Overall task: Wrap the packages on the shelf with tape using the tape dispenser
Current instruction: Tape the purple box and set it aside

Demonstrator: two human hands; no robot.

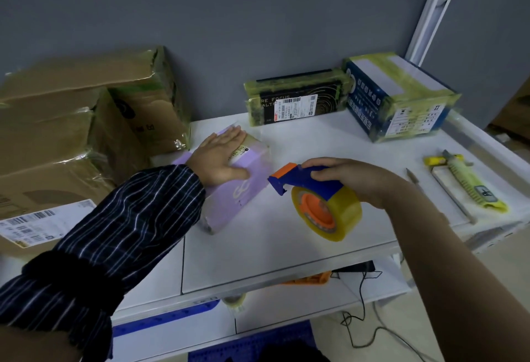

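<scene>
Nearest you, over the shelf, your right grip curls round the tape dispenser. Beyond, your left grip lies flat, fingers straight, on the purple package, pinning it to the shelf. Judge it light, stiff and slick-faced: press from the top. Farthest, a black package and a blue package stand already taped.

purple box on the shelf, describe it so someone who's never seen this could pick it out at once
On the white shelf, look just right of the stacked brown cardboard boxes. There lies a long pale purple rectangular box with the left hand flat on its top. It is the only purple package there.
</scene>
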